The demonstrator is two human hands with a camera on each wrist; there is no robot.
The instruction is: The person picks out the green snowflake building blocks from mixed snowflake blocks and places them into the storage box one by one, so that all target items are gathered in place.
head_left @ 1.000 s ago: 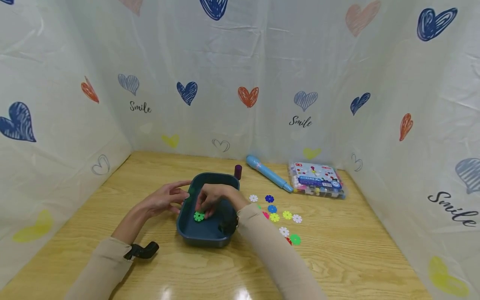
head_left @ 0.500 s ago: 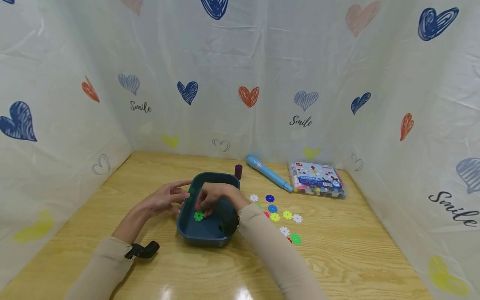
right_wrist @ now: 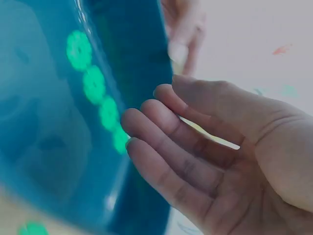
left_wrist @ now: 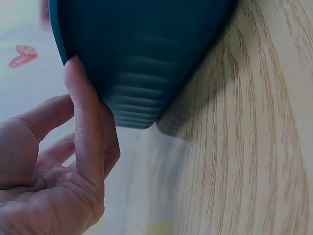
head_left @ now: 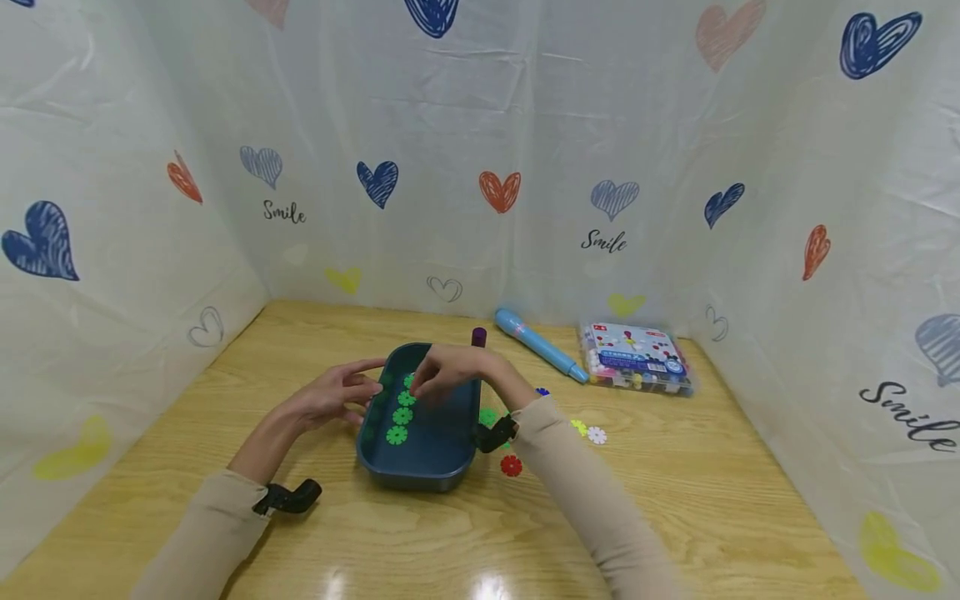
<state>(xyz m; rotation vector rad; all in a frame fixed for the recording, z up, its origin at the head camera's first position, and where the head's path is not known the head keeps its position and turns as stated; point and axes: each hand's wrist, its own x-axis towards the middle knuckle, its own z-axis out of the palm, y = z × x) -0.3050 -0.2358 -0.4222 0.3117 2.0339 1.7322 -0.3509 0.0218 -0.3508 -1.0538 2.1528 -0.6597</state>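
Note:
A dark blue-green plastic bin (head_left: 442, 454) stands on the table. Along its left inner side several green snowflake discs (head_left: 397, 435) form a row. My left hand (head_left: 333, 396) touches the bin's left rim from outside, one straight fingertip on the edge in the left wrist view. Over the bin's middle hovers my right hand (head_left: 453, 367), fingers loosely bent, partly covering the far end of the row. In the right wrist view the palm of that hand (right_wrist: 210, 156) shows nothing held, and the green discs (right_wrist: 79, 50) lie past its fingertips.
Right of the bin lie a red disc (head_left: 511, 466), a green disc (head_left: 487, 417), a yellow disc (head_left: 579, 427) and a white disc (head_left: 597, 435); the right forearm hides others. Behind are a purple cylinder (head_left: 479, 337), a light-blue microphone-shaped tube (head_left: 540, 346) and a clear parts box (head_left: 636, 358).
My right hand has lifted from the bin's floor and moved slightly right and away, uncovering more green discs in the row. The left hand stays at the rim.

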